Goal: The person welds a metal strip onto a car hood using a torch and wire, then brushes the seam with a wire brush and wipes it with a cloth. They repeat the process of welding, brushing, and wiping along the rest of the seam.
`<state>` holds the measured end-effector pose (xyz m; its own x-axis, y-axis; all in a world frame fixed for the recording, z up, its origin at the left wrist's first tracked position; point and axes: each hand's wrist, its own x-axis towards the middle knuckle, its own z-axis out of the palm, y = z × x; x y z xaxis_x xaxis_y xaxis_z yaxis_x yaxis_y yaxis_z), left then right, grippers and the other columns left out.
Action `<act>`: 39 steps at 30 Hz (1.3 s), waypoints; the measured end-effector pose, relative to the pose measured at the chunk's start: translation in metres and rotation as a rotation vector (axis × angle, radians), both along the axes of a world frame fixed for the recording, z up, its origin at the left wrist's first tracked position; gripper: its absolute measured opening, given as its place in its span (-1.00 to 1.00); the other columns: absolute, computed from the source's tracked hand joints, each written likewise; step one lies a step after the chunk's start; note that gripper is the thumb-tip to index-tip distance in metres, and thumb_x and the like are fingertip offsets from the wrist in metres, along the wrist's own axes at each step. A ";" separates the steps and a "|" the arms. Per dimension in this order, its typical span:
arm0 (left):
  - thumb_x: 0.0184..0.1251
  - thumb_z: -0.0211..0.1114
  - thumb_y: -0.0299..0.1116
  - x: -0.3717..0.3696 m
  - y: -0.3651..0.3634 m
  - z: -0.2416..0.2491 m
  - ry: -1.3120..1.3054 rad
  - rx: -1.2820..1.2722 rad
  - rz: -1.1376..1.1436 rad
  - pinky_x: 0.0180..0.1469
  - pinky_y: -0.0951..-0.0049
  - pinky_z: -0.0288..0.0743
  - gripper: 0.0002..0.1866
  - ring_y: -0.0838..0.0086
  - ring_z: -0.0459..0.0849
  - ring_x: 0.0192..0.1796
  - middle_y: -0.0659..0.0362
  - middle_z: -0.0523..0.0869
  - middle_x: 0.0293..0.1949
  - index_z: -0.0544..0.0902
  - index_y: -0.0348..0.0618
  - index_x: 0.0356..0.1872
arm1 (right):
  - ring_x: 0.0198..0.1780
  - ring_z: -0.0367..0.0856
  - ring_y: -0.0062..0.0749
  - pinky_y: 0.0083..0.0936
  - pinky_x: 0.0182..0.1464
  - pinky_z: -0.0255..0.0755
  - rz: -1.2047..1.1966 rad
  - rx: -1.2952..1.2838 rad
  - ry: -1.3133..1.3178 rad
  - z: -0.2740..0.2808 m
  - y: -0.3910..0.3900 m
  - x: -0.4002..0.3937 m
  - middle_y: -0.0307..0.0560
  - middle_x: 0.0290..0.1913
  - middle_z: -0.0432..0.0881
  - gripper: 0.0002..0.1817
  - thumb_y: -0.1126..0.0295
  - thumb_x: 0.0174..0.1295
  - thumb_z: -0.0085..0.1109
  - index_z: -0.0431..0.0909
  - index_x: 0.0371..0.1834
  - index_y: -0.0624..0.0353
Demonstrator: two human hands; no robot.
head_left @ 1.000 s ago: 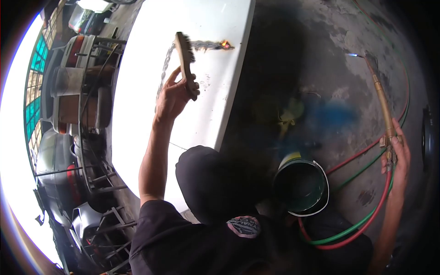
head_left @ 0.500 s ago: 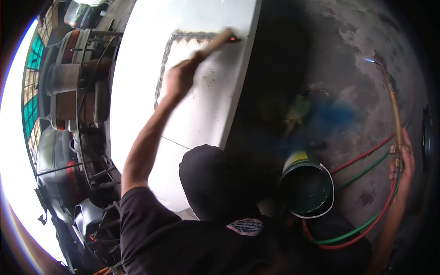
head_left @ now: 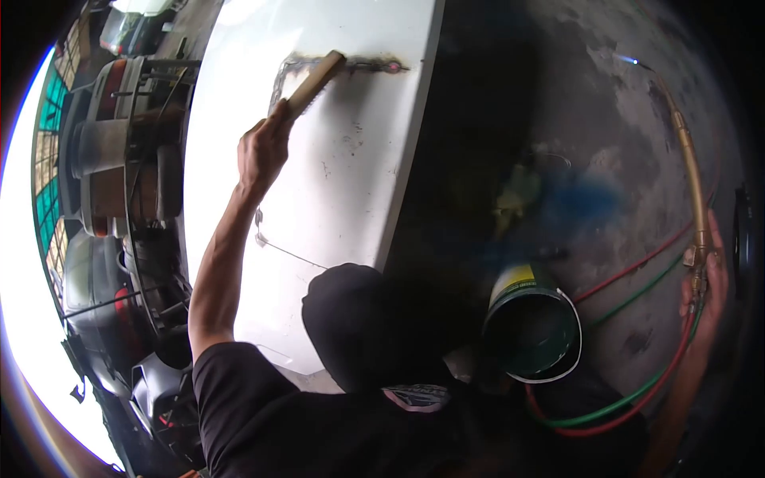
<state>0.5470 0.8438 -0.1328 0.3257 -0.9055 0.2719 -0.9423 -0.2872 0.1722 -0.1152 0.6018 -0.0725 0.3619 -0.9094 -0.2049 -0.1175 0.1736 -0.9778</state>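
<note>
My left hand (head_left: 264,151) is closed around the end of a wooden wire brush (head_left: 315,84), with short bristles along its lower edge. The brush's tip is over a dark, scorched weld seam (head_left: 366,64) on a white metal panel (head_left: 351,191); whether it touches cannot be made out. A small red glow shows near the seam's right end. On the right, my right hand (head_left: 712,275) grips a brass welding torch (head_left: 690,171) at its valve end. The torch points up and away from the panel, and a small blue-white flame burns at its tip.
Red and green hoses (head_left: 629,398) loop down from the torch. A dark green bucket (head_left: 532,327) with a white handle stands beside a black-capped head (head_left: 347,323) in the lower middle. Vehicle parts on a metal rack (head_left: 131,167) line the left side.
My left hand has drawn the brush left and down along the seam, away from the glowing spot. My right hand has moved slightly, and the lit torch tip is higher and further left.
</note>
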 end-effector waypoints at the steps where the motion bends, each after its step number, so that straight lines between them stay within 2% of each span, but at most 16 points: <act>1: 0.66 0.20 -0.29 -0.001 -0.003 -0.008 -0.031 0.062 0.010 -0.49 0.23 0.66 -0.69 0.29 0.81 -0.41 0.06 0.84 -0.31 0.72 0.16 0.29 | -0.64 0.44 -0.80 -0.81 -0.71 0.39 0.005 0.024 -0.028 0.000 0.003 0.000 -0.12 -0.15 0.60 -0.33 0.22 0.62 -0.12 0.06 0.68 0.32; 3: 0.65 0.20 -0.28 -0.059 -0.039 0.005 0.031 0.170 0.042 -0.53 0.23 0.61 -0.66 0.29 0.78 -0.45 0.06 0.82 -0.32 0.69 0.22 0.34 | -0.64 0.44 -0.80 -0.81 -0.71 0.38 -0.017 -0.004 0.000 0.001 0.005 0.014 -0.12 -0.15 0.60 -0.33 0.22 0.62 -0.12 0.07 0.68 0.32; 4: 0.55 0.33 -0.35 -0.091 -0.061 0.000 -0.035 0.048 -0.172 -0.37 0.16 0.60 -0.58 0.21 0.74 -0.46 0.00 0.82 -0.25 0.66 0.19 0.37 | -0.64 0.44 -0.80 -0.81 -0.72 0.38 -0.046 -0.043 0.028 0.001 0.004 0.020 -0.12 -0.15 0.61 -0.33 0.22 0.62 -0.13 0.07 0.68 0.32; 6: 0.61 0.26 -0.25 -0.074 -0.063 -0.006 -0.147 0.080 -0.243 -0.57 0.26 0.58 -0.64 0.32 0.76 -0.49 0.08 0.83 -0.33 0.68 0.21 0.35 | -0.64 0.44 -0.82 -0.83 -0.72 0.35 0.001 -0.065 0.012 0.000 -0.003 0.006 -0.15 -0.14 0.61 -0.34 0.22 0.64 -0.12 0.07 0.69 0.28; 8: 0.58 0.31 -0.26 -0.029 -0.031 -0.017 -0.100 0.049 -0.103 -0.61 0.26 0.56 -0.62 0.35 0.75 -0.53 0.08 0.83 -0.34 0.68 0.15 0.35 | -0.63 0.43 -0.83 -0.84 -0.72 0.32 0.007 -0.045 -0.003 -0.004 0.002 -0.010 -0.17 -0.13 0.62 -0.35 0.23 0.65 -0.12 0.06 0.70 0.25; 9: 0.60 0.28 -0.28 -0.012 -0.023 -0.018 -0.114 -0.050 -0.190 -0.64 0.26 0.55 -0.61 0.36 0.75 -0.54 0.08 0.83 -0.34 0.65 0.10 0.37 | -0.63 0.42 -0.83 -0.84 -0.72 0.32 -0.007 -0.035 -0.006 0.001 0.005 -0.012 -0.18 -0.14 0.62 -0.35 0.23 0.65 -0.12 0.05 0.71 0.24; 12: 0.60 0.27 -0.29 -0.039 -0.043 -0.033 -0.095 0.015 -0.067 -0.58 0.15 0.54 -0.60 0.24 0.74 -0.53 0.07 0.81 -0.35 0.64 0.19 0.39 | -0.64 0.41 -0.84 -0.84 -0.72 0.31 -0.054 -0.053 0.028 0.006 0.010 -0.009 -0.19 -0.13 0.62 -0.34 0.22 0.65 -0.13 0.04 0.71 0.24; 14: 0.57 0.31 -0.27 -0.094 -0.071 -0.023 -0.138 0.004 -0.221 -0.60 0.18 0.47 -0.55 0.25 0.68 -0.56 0.08 0.76 -0.41 0.60 0.26 0.43 | -0.64 0.41 -0.84 -0.84 -0.72 0.32 -0.067 -0.091 0.062 0.006 0.008 -0.004 -0.19 -0.13 0.62 -0.34 0.22 0.65 -0.14 0.03 0.71 0.24; 20: 0.55 0.34 -0.26 -0.025 -0.022 -0.015 -0.060 -0.055 0.000 -0.53 0.25 0.66 -0.61 0.33 0.81 -0.45 0.07 0.83 -0.33 0.69 0.11 0.35 | -0.66 0.42 -0.80 -0.83 -0.71 0.33 -0.008 -0.064 0.006 0.007 0.007 -0.015 -0.13 -0.18 0.62 -0.33 0.20 0.63 -0.14 0.08 0.68 0.33; 21: 0.59 0.30 -0.26 -0.035 -0.025 -0.022 0.060 -0.124 -0.001 -0.59 0.24 0.59 -0.64 0.35 0.75 -0.53 0.08 0.80 -0.40 0.70 0.10 0.33 | -0.65 0.42 -0.82 -0.83 -0.71 0.33 0.000 -0.072 -0.018 0.004 0.007 -0.020 -0.15 -0.16 0.61 -0.34 0.21 0.64 -0.16 0.05 0.69 0.30; 22: 0.63 0.26 -0.24 -0.060 -0.037 -0.016 -0.068 0.055 0.033 -0.67 0.26 0.45 -0.65 0.39 0.63 -0.63 0.11 0.76 -0.47 0.70 0.09 0.33 | -0.64 0.42 -0.84 -0.83 -0.71 0.33 0.018 -0.075 -0.045 0.001 0.007 -0.022 -0.18 -0.14 0.60 -0.34 0.22 0.65 -0.18 0.01 0.71 0.27; 25: 0.64 0.25 -0.23 -0.089 -0.062 -0.021 -0.064 -0.016 -0.132 -0.69 0.26 0.31 -0.64 0.41 0.50 -0.69 0.13 0.73 -0.50 0.69 0.05 0.35 | -0.68 0.40 -0.80 -0.83 -0.71 0.33 -0.083 -0.061 0.019 0.016 0.015 0.003 -0.11 -0.20 0.61 -0.34 0.24 0.62 -0.18 0.05 0.68 0.34; 29: 0.59 0.29 -0.32 -0.048 -0.008 0.007 -0.113 -0.054 -0.020 -0.60 0.28 0.56 -0.63 0.41 0.73 -0.56 0.10 0.79 -0.46 0.68 0.05 0.35 | -0.67 0.41 -0.80 -0.82 -0.72 0.31 0.069 -0.066 -0.062 0.011 0.012 -0.023 -0.10 -0.18 0.63 -0.34 0.22 0.63 -0.17 0.07 0.68 0.33; 32: 0.61 0.27 -0.27 -0.055 -0.021 -0.011 -0.161 0.056 -0.008 -0.58 0.24 0.53 -0.66 0.35 0.73 -0.54 0.07 0.78 -0.46 0.68 0.10 0.32 | -0.65 0.42 -0.80 -0.82 -0.72 0.30 0.045 -0.042 -0.055 0.010 0.015 -0.024 -0.11 -0.15 0.65 -0.35 0.20 0.64 -0.18 0.09 0.68 0.32; 36: 0.54 0.30 -0.17 -0.158 -0.092 -0.013 -0.052 0.070 -0.437 -0.49 0.22 0.58 -0.67 0.16 0.75 -0.48 -0.02 0.76 -0.40 0.66 0.06 0.23 | -0.60 0.47 -0.80 -0.82 -0.67 0.37 0.003 0.000 0.094 0.029 0.015 -0.013 -0.12 -0.11 0.67 -0.38 0.20 0.67 -0.19 0.14 0.66 0.32; 39: 0.56 0.26 -0.18 -0.218 -0.132 -0.035 0.166 -0.053 -0.406 -0.36 0.10 0.64 -0.68 0.09 0.78 -0.40 -0.05 0.77 -0.36 0.66 0.04 0.23 | -0.58 0.48 -0.81 -0.83 -0.66 0.39 0.012 -0.094 0.063 0.026 0.018 -0.010 -0.11 -0.10 0.68 -0.39 0.20 0.68 -0.19 0.15 0.65 0.32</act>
